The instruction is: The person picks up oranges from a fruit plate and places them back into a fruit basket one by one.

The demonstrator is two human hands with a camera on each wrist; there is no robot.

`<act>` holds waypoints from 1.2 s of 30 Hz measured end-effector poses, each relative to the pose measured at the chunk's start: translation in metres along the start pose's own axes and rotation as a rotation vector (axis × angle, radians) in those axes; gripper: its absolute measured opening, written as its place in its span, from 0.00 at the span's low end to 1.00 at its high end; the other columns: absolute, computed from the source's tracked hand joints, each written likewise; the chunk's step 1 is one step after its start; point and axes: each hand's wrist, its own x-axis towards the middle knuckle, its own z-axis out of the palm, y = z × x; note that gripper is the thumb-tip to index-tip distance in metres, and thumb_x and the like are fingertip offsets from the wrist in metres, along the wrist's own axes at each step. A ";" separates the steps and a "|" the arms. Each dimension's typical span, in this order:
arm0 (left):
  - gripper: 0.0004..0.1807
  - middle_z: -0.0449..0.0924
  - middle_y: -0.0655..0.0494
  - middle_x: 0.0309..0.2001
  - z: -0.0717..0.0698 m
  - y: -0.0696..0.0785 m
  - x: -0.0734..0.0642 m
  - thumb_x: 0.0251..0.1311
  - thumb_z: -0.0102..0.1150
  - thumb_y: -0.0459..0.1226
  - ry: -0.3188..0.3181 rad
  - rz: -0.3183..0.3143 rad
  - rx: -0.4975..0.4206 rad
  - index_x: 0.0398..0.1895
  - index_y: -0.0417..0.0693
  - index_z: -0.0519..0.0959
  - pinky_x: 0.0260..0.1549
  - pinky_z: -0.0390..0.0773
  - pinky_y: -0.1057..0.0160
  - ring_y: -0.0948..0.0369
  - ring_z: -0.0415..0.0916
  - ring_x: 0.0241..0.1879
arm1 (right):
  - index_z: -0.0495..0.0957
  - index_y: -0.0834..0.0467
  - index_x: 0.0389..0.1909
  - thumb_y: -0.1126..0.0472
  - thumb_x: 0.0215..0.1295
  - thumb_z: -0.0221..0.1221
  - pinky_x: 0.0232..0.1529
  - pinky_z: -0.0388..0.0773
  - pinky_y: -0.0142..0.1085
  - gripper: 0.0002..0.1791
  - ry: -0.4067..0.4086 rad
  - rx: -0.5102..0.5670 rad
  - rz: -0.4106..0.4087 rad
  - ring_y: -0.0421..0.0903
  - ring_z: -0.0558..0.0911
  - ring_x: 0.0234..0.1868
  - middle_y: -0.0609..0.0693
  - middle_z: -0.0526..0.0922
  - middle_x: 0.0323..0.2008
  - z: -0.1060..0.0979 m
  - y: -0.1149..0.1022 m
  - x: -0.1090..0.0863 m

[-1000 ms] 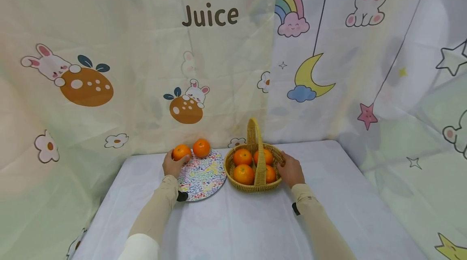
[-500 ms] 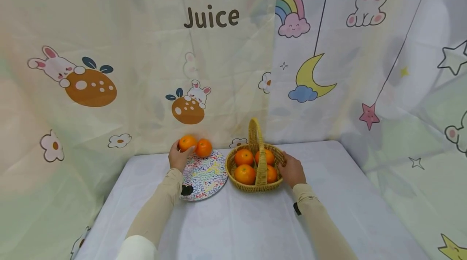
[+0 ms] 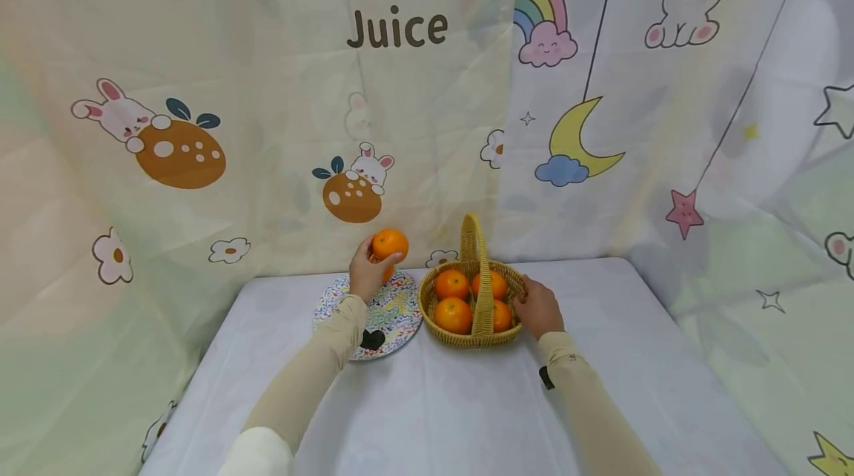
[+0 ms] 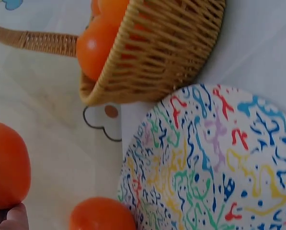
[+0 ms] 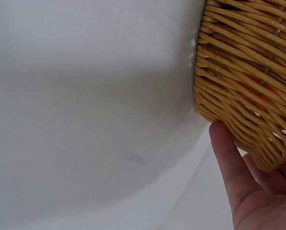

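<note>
At the far left of the table, plate and basket side by side. Left hand is grasping an orange, thumb on its near side. That orange is up off the plate, above its far edge, apart from everything but my hand. Second orange sits at the plate's far edge, mostly hidden behind my left hand from the head view; left wrist view shows it better, cut off by the frame. Plate is round, white with multicolour squiggles, flat on the table.

Right hand is grasping the right rim of the wicker basket. Right wrist view has one digit laid along the outer wall, the rest partly hidden behind the weave. Basket is upright just right of the plate; can't tell if they touch. Its handle stands up over the middle. Four oranges inside: far left, near left, far right, near right, the right pair partly behind the handle.

Printed cloth backdrop along the far side, beige left, paler right, "Juice" lettering up top.
</note>
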 end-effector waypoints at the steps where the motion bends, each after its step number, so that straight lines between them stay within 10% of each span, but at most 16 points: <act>1: 0.43 0.67 0.47 0.67 0.005 0.002 -0.001 0.53 0.72 0.45 -0.014 0.008 -0.006 0.71 0.47 0.63 0.65 0.66 0.55 0.53 0.64 0.67 | 0.64 0.72 0.66 0.64 0.65 0.59 0.58 0.71 0.57 0.31 -0.003 -0.009 -0.007 0.65 0.73 0.60 0.69 0.71 0.61 -0.001 0.000 0.001; 36: 0.44 0.72 0.51 0.63 0.092 0.006 -0.040 0.49 0.75 0.46 -0.364 0.114 0.081 0.69 0.44 0.67 0.58 0.73 0.58 0.56 0.72 0.60 | 0.65 0.73 0.65 0.63 0.66 0.59 0.63 0.66 0.56 0.31 0.074 -0.041 0.030 0.65 0.70 0.63 0.68 0.68 0.63 0.007 -0.011 -0.007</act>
